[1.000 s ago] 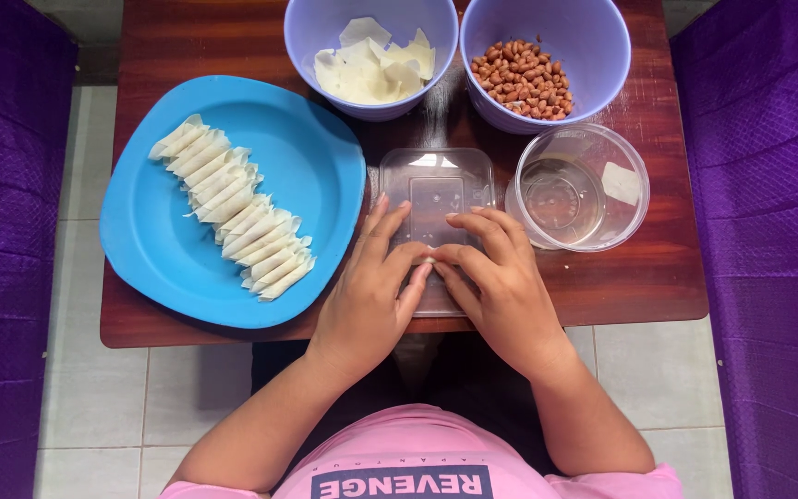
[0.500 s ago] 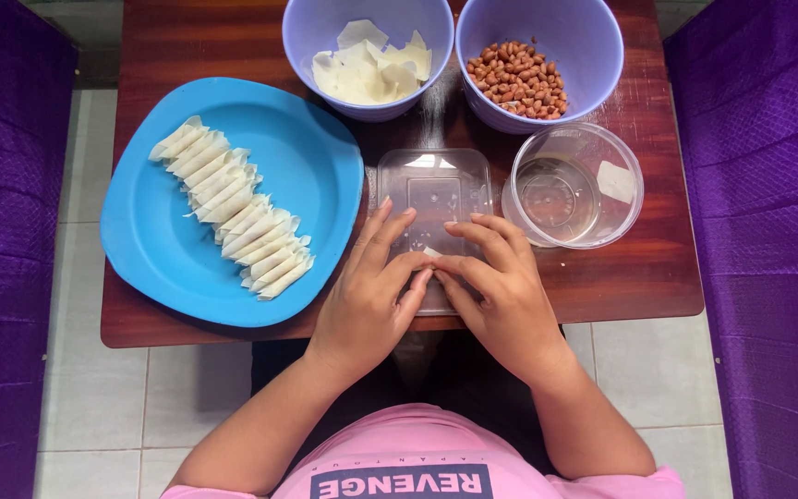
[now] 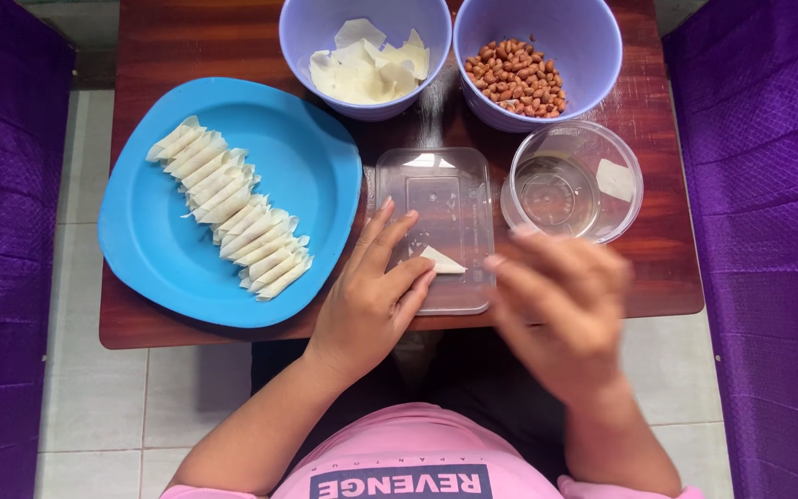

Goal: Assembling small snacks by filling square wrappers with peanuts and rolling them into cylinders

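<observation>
Two hands are working over the tabletop point(image 3: 187, 42) in the head view. Left hand point(image 3: 367, 300) is pressing a folded wrapper point(image 3: 441, 261) with its fingertips onto a clear plastic lid point(image 3: 436, 189). Right hand point(image 3: 561, 310), blurred, is hovering just right of it, fingers loosely spread, holding nothing.

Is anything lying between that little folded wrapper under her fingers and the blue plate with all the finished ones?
Nothing visible: the folded wrapper under the left hand lies on the clear lid, right beside the blue plate.
</observation>
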